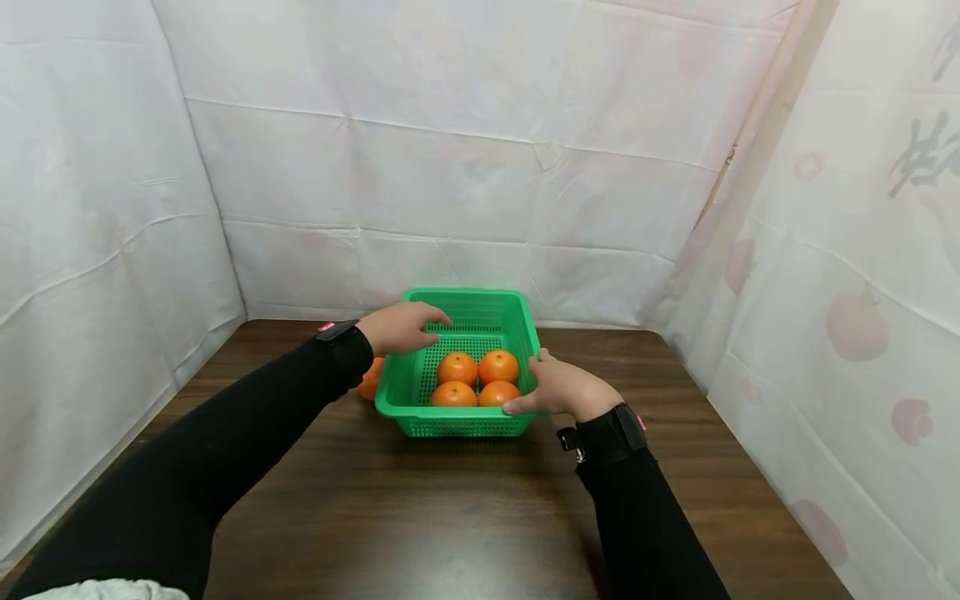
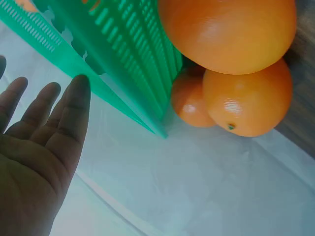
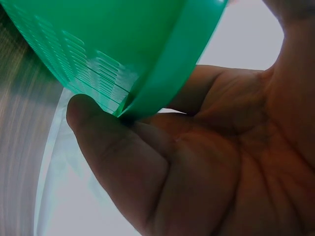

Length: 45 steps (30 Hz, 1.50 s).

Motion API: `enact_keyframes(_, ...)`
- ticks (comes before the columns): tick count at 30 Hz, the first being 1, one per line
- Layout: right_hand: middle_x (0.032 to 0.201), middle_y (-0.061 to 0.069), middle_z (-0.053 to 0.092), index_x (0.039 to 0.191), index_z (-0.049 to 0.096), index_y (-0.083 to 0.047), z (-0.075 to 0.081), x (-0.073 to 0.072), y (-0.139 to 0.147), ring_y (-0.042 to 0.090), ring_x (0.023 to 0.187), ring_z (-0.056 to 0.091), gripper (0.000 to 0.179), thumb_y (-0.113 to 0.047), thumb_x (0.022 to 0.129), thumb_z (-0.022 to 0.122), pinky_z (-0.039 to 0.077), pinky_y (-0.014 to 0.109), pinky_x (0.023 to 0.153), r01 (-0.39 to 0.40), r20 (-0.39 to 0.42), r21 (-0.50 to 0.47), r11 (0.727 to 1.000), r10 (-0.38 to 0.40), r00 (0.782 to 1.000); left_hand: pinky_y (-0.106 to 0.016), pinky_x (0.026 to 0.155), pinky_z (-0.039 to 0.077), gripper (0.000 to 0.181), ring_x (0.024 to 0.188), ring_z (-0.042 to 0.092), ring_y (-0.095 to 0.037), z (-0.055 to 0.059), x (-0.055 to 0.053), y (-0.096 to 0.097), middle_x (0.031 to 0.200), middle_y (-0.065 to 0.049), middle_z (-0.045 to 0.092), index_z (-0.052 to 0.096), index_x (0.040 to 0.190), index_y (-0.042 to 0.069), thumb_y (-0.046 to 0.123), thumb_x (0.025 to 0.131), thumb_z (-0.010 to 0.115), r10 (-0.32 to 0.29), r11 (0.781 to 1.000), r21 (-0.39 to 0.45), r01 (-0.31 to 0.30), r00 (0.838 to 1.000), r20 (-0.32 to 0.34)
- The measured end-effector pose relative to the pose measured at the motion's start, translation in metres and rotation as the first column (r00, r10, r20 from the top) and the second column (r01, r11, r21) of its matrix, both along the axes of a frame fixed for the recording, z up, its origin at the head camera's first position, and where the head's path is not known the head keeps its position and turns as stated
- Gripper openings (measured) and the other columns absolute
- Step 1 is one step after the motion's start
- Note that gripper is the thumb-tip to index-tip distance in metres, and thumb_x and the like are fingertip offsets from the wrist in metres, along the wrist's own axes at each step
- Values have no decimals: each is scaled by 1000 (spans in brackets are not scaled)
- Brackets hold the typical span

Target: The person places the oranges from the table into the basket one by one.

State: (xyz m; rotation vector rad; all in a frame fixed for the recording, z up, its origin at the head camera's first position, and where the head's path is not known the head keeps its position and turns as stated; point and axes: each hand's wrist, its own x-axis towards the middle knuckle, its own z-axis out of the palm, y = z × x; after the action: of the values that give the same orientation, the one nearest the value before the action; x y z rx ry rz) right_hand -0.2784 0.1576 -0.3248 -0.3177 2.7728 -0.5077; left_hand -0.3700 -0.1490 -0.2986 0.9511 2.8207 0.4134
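A green plastic basket (image 1: 468, 310) with perforated walls holds several oranges (image 1: 454, 394) grouped toward its front right. My right hand (image 1: 566, 387) grips the basket's right rim near the front corner; in the right wrist view, digits curl around the green rim (image 3: 172, 64). Above the basket's left side hovers my left hand (image 1: 405, 327), its fingers extended and nothing in them. The left wrist view shows that palm (image 2: 34, 152) with the fingers apart from the basket wall. Outside the basket, on its left, three oranges (image 2: 248, 98) lie close together; the head view shows part of one (image 1: 370, 381).
The basket stands on a dark brown wooden table (image 1: 420, 517), toward its far edge. White sheeting (image 1: 442, 167) hangs behind the table and on the left. A printed white sheet (image 1: 847, 333) borders the right side.
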Motion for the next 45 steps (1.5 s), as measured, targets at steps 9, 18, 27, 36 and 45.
enact_keyframes(9,179,22,5,169,25,-3,2,3,0,40,163,24,110,-63,92,77,33,59,127,-1,8,-3,1000,1,1000,-51,112,47,38,148,51,-35,-15,-4,-30,160,-10,53,58,152,20,21,115,47,132,966,225,-128,991,-4)
enact_keyframes(18,179,21,4,169,22,-3,0,2,-1,41,164,22,112,-63,92,77,32,60,127,1,15,-5,1000,-1,1000,-57,123,39,42,154,43,-36,-31,13,-55,165,-11,47,54,154,15,23,118,35,249,855,469,-222,969,5)
enact_keyframes(27,179,22,4,170,21,-4,2,3,3,42,163,25,112,-64,92,75,34,61,126,3,12,10,1000,-3,1000,-59,124,36,47,155,40,-37,-39,22,-53,164,-11,48,53,154,13,29,118,29,333,720,625,-303,940,73)
enact_keyframes(36,179,22,4,169,22,-4,3,4,3,41,163,24,112,-64,92,76,33,61,127,3,13,2,1000,-3,1000,-63,122,36,49,154,38,-41,-46,27,-56,164,-15,45,54,153,15,13,113,25,403,660,629,-411,900,166)
enact_keyframes(45,179,22,3,170,21,-4,2,3,3,42,163,22,113,-63,91,77,32,61,127,3,25,-9,1000,-3,1000,-48,83,43,51,109,59,-43,-65,30,-58,167,-15,43,47,160,14,15,113,25,401,737,498,-456,889,221)
